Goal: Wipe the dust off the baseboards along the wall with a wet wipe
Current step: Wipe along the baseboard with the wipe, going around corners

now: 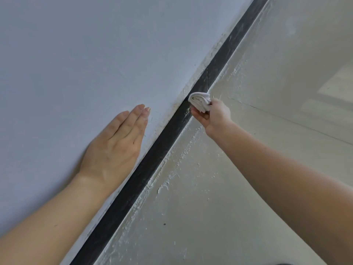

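Wipe: the wet wipe (199,104) is a folded white wad lying against the dark baseboard (152,159), at about 1 o'clock from the middle of my view.
Right grip: my right grip (212,116) pinches the wad's lower end between thumb and curled fingers, and the loose folds poke out toward 11 o'clock.
Left grip: my left grip (118,142) holds nothing. It lies flat with straight fingers on the wall (76,64), at 8 o'clock from the wipe.
Baseboard: it runs from 7 to 1 o'clock between the wall and the floor (229,188), with pale smears under and beyond the wipe.
Handling: I judge the wipe light, limp and damp, with no stiffness of its own.
Hold: it is best gripped across the folds, with fingers backing the working face.
Risk: the crusty plaster along both edges could snag or shred it.
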The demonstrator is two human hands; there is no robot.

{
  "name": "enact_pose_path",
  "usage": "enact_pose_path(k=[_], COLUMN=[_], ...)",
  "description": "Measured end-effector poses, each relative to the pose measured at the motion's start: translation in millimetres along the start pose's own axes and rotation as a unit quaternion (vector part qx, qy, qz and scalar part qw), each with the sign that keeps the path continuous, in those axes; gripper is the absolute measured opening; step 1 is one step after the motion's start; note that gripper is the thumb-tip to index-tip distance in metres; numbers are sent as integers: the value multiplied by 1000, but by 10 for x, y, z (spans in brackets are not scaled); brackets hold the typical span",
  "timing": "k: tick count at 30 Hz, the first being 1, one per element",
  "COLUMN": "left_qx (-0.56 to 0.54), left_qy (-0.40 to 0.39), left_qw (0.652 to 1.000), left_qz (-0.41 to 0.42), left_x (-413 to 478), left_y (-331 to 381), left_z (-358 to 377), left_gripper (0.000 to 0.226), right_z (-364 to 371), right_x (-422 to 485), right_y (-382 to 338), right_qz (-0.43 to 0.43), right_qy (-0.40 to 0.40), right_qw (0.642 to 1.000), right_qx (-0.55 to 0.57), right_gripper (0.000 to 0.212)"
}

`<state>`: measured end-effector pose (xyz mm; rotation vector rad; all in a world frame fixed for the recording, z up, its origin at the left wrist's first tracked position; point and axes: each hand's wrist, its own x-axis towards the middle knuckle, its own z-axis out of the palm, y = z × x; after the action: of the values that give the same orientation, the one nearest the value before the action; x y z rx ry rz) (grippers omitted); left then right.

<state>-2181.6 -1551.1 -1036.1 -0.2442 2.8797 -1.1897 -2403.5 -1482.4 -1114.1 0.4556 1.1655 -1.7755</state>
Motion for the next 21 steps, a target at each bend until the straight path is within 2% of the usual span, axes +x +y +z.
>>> enact_pose_path(k=[2,4,7,9,12,15,17,19,21], left_qx=[-1,2,-4,0,13,13,18,26,24], left_qy=[-2,-6,-11,-9,-14,-23,-31,-41,-50], left_qw=[1000,1000,1000,1000,1000,999,999,999,998], left_qz=[-3,-6,1,8,20,18,19,18,19], left_x=[8,59,186,244,273,277,277,283,291], left_y=[15,37,54,58,43,31,30,27,25], left_z=[5,10,32,53,74,68,55,54,57], left_gripper=[54,56,56,58,59,58,60,60,60], right_z=[-95,-168,-188,-132,-15,74,99,81,6], right_x=[-67,-160,-308,-315,-118,172,357,524,622], right_y=[118,362,696,772,646,373,177,-6,-145], right_qz=[21,86,209,235,205,130,84,41,-4], right_qy=[7,-19,-121,-160,-135,-104,-75,-45,0], right_qw=[999,991,941,927,942,948,965,979,990], right_qx=[-35,-98,-237,-247,-228,-273,-236,-195,-143], right_gripper=[17,14,12,17,21,15,17,32,36])
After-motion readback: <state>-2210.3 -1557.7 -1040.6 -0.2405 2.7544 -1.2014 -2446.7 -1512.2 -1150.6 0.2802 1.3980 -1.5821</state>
